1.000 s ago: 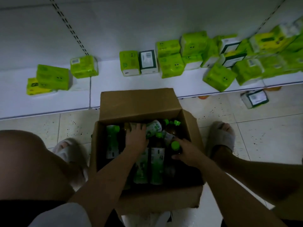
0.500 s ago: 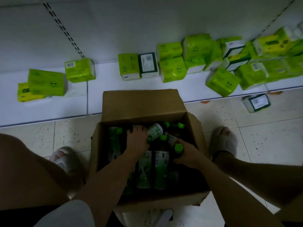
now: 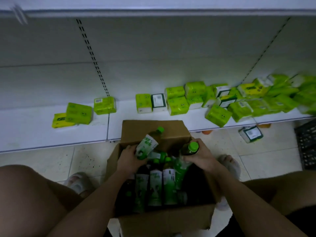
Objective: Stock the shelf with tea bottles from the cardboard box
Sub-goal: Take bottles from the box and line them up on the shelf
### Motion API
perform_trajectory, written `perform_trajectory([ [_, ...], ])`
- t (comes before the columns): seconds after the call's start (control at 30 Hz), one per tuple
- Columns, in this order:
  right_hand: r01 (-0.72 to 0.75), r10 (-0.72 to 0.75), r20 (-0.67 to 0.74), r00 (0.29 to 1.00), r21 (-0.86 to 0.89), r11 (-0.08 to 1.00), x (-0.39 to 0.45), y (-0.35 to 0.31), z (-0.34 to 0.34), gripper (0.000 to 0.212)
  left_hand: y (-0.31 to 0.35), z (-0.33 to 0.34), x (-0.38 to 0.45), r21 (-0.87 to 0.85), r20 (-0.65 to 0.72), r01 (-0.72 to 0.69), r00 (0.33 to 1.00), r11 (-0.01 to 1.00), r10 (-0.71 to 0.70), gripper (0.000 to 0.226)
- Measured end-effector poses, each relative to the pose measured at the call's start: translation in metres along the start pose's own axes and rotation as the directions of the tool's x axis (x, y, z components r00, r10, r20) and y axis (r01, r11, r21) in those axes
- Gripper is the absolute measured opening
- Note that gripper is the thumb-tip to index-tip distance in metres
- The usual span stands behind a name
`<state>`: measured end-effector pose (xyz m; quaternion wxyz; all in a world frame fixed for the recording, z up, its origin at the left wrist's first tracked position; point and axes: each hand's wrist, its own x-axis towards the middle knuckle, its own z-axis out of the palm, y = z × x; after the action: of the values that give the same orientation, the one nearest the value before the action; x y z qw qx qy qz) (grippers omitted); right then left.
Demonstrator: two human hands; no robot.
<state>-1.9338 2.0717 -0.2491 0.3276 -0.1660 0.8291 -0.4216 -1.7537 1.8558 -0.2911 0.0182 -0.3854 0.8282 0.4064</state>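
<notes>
blurred green packs (image 3: 301, 93) at right, crate (image 3: 307, 146) cropped

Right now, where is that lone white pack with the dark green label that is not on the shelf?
In the head view, the white pack lies on the floor tiles at the right, just in front of the shelf edge, between the cardboard box and a dark crate.

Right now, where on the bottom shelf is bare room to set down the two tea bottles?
The bottom shelf is bare along its front edge, left of the cardboard box, and between the lone green pack and the next packs. The right end is crowded with tissue packs.
</notes>
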Motion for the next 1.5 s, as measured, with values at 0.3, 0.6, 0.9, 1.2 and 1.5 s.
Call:
perform_trajectory([
  [0.3, 0.268, -0.233, -0.149, 0.961, 0.287, 0.92, -0.039, -0.134, -0.013, 0.043, 0.075, -0.092, -0.029, -0.21, -0.373, -0.286, 0.907, 0.935, 0.194, 0.064],
  [0.6, 0.629, -0.562, -0.299, 0.771, 0.218, 0.746, -0.09, -0.293, -0.041, 0.029, 0.136, -0.214, -0.061, -0.211, -0.551, -0.497, 0.772, 0.842, 0.317, 0.036],
  [0.9, 0.819, -0.743, -0.357, 0.566, 0.144, 0.555, -0.113, -0.42, -0.065, 0.037, 0.222, -0.325, -0.066, -0.127, -0.724, -0.66, 0.572, 0.74, 0.385, 0.055],
  [1.2, 0.818, -0.759, -0.368, 0.537, 0.005, 0.576, -0.057, -0.478, -0.053, 0.049, 0.243, -0.362, -0.018, -0.186, -0.702, -0.595, 0.637, 0.782, 0.318, 0.061],
  [1.5, 0.783, -0.742, -0.268, 0.615, 0.09, 0.616, -0.018, -0.5, -0.036, 0.045, 0.233, -0.355, 0.024, -0.19, -0.701, -0.603, 0.636, 0.775, 0.322, 0.049],
])
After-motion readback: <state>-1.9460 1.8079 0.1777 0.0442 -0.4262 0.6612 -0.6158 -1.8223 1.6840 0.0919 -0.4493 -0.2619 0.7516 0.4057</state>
